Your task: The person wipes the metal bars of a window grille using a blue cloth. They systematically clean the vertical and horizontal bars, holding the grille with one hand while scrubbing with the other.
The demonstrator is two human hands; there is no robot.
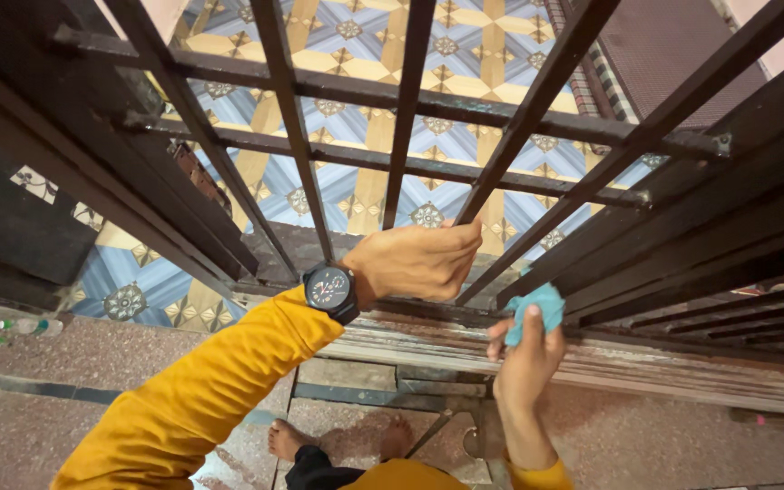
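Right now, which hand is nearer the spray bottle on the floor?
Left. The left hand grips a railing bar, nearer the spray bottle; the right hand, holding the blue cloth, is farther.

Dark painted metal grille bars (410,109) look matt and slightly worn. The turquoise cloth (537,308) is soft fabric. The sill (646,367) shows rough, peeling paint; the speckled stone floor (93,363) looks polished.

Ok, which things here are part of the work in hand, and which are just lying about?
In use:
- left hand gripping a black grille bar
- right hand holding a teal cloth by the railing

Lying about:
- spray bottle on the floor, far left
- wristwatch, merely worn
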